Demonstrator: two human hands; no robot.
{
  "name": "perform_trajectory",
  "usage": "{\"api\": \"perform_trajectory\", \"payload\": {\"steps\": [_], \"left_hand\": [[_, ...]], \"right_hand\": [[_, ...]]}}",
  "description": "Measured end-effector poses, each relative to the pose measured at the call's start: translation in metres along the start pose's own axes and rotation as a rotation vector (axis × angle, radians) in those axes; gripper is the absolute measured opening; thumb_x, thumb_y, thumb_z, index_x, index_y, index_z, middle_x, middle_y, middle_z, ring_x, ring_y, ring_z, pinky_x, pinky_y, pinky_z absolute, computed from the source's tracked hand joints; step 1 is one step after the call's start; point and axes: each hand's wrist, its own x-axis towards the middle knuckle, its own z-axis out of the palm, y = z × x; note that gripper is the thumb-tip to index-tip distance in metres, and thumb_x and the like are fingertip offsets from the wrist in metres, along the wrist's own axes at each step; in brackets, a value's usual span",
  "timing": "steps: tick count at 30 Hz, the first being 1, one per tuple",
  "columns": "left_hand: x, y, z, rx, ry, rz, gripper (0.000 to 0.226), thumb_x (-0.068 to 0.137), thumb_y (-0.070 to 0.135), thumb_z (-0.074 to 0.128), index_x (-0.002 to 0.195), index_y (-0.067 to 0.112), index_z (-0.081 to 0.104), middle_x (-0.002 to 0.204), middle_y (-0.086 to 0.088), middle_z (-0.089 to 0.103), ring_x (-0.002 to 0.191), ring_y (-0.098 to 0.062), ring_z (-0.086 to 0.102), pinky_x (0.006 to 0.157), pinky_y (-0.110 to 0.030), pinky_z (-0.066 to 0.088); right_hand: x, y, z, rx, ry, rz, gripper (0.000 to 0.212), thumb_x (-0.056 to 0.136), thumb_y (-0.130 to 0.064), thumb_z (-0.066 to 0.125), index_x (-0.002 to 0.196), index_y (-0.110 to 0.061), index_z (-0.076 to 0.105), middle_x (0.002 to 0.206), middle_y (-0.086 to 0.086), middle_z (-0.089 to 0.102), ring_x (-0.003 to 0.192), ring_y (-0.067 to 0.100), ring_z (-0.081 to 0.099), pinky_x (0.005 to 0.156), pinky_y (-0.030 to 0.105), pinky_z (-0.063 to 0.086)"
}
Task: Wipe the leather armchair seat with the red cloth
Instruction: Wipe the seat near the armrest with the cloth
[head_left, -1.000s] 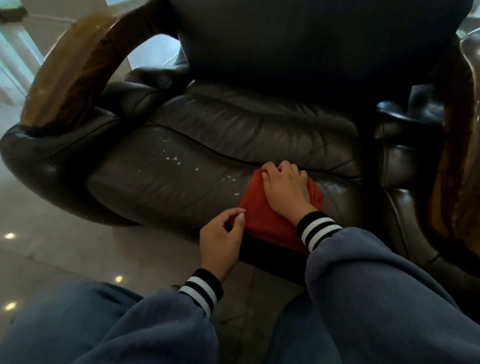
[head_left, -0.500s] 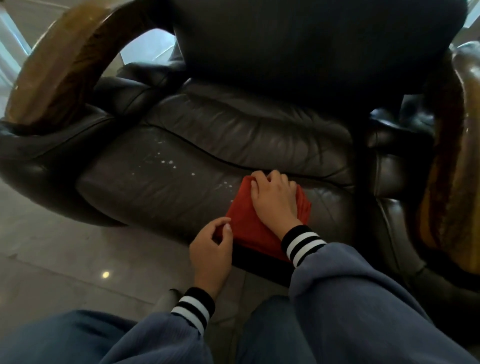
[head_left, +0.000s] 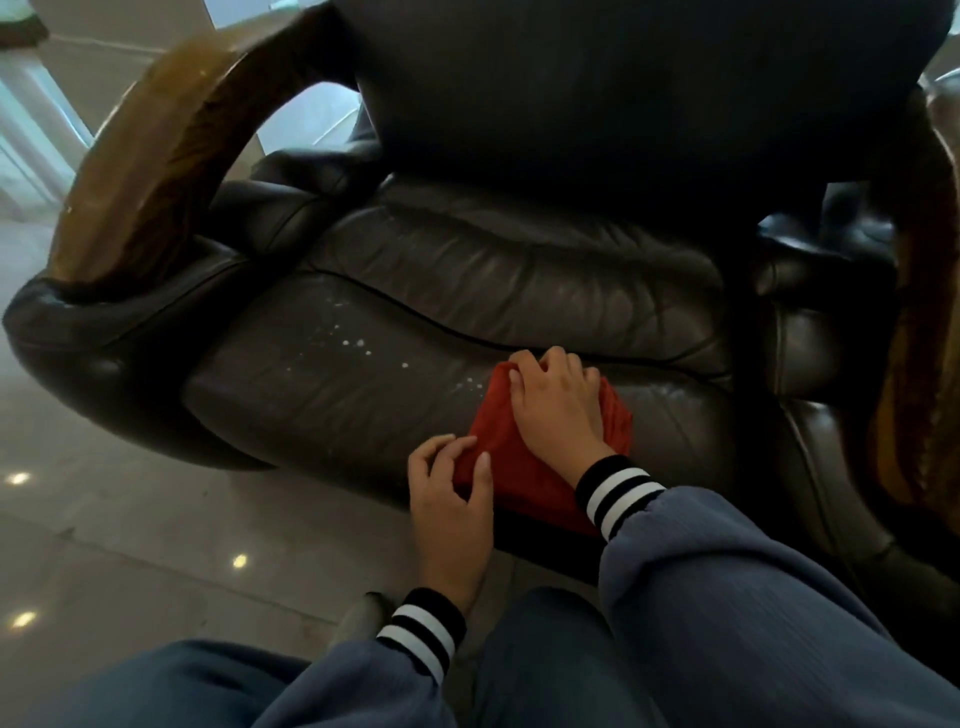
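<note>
A dark leather armchair seat (head_left: 332, 395) fills the middle of the view, with white specks (head_left: 353, 345) scattered left of centre. The red cloth (head_left: 498, 441) lies folded on the seat's front edge and hangs a little over it. My right hand (head_left: 558, 410) rests on top of the cloth, fingers curled over its far edge and gripping it. My left hand (head_left: 452, 499) pinches the cloth's near left corner between thumb and fingers. Both sleeves are blue-grey with striped black and white cuffs.
Curved wooden armrests rise on the left (head_left: 156, 166) and right (head_left: 924, 364) of the seat. The dark backrest (head_left: 623, 93) stands behind. A glossy pale tile floor (head_left: 104, 545) lies to the left. My knees in blue trousers (head_left: 545, 660) are close to the seat front.
Both hands stay on the cloth at the same spot on the seat front. My left hand's fingers have closed more onto the cloth's corner. The camera has shifted slightly.
</note>
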Motion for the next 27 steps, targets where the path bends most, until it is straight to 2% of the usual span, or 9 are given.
{"api": "perform_trajectory", "payload": {"steps": [5,10,16,18,20,22,24,27], "left_hand": [[0.034,0.005,0.0,0.082,-0.038,0.1,0.026,0.092,0.016,0.063,0.117,0.013,0.066,0.116,0.006,0.061,0.104,0.0,0.053,0.092,-0.001,0.031],[0.048,0.005,-0.005,0.109,-0.112,0.142,0.019,0.087,0.005,0.062,0.097,0.015,0.074,0.115,0.006,0.065,0.106,0.0,0.056,0.093,-0.001,0.032],[0.022,-0.008,-0.02,0.131,-0.069,0.161,0.019,0.085,0.0,0.061,0.092,0.014,0.073,0.105,0.005,0.062,0.096,0.0,0.056,0.087,-0.002,0.035],[0.01,-0.014,-0.027,0.126,-0.059,0.141,0.02,0.085,0.001,0.061,0.092,0.016,0.072,0.104,0.006,0.058,0.093,-0.001,0.056,0.084,-0.007,0.041],[0.0,-0.018,-0.033,0.14,-0.051,0.133,0.02,0.085,0.002,0.061,0.094,0.018,0.069,0.105,0.007,0.055,0.094,0.0,0.054,0.083,-0.02,0.046],[-0.004,-0.02,-0.034,0.276,-0.039,0.193,0.024,0.084,0.004,0.061,0.103,0.016,0.067,0.117,0.001,0.056,0.105,-0.007,0.051,0.092,-0.032,0.048],[0.002,-0.016,-0.028,0.429,-0.066,0.313,0.035,0.087,0.014,0.057,0.122,0.014,0.061,0.139,-0.008,0.049,0.13,-0.022,0.041,0.11,-0.041,0.033],[0.014,-0.001,-0.011,0.544,-0.25,0.462,0.056,0.098,0.035,0.037,0.148,0.01,0.034,0.159,-0.006,0.024,0.149,-0.02,0.011,0.119,-0.035,0.009]], "right_hand": [[0.027,-0.001,0.006,-0.014,-0.026,0.017,0.028,0.097,-0.036,0.038,0.114,-0.023,0.055,0.104,0.012,0.058,0.096,0.033,0.052,0.082,0.047,0.037],[0.032,-0.002,0.008,-0.033,-0.027,0.027,0.027,0.096,-0.036,0.039,0.112,-0.022,0.056,0.104,0.014,0.059,0.096,0.035,0.053,0.082,0.047,0.037],[0.006,-0.017,0.001,0.0,0.005,0.006,0.031,0.095,-0.038,0.041,0.118,-0.026,0.06,0.102,0.011,0.059,0.094,0.033,0.054,0.081,0.045,0.039],[-0.007,-0.023,-0.001,0.01,0.015,-0.009,0.03,0.095,-0.038,0.042,0.116,-0.026,0.06,0.101,0.01,0.059,0.093,0.032,0.053,0.079,0.044,0.039],[-0.016,-0.028,-0.001,0.003,0.018,-0.029,0.029,0.096,-0.037,0.041,0.116,-0.026,0.059,0.1,0.009,0.059,0.09,0.03,0.054,0.079,0.044,0.039],[-0.017,-0.028,-0.002,0.01,0.004,-0.033,0.029,0.097,-0.038,0.04,0.117,-0.026,0.058,0.1,0.009,0.059,0.09,0.029,0.054,0.079,0.044,0.04],[-0.015,-0.026,-0.002,0.024,-0.014,-0.034,0.03,0.097,-0.038,0.038,0.118,-0.027,0.057,0.102,0.009,0.058,0.092,0.029,0.053,0.081,0.044,0.04],[-0.013,-0.022,0.0,0.048,-0.046,-0.056,0.032,0.099,-0.039,0.034,0.121,-0.028,0.055,0.105,0.008,0.057,0.094,0.026,0.052,0.082,0.043,0.039]]}}
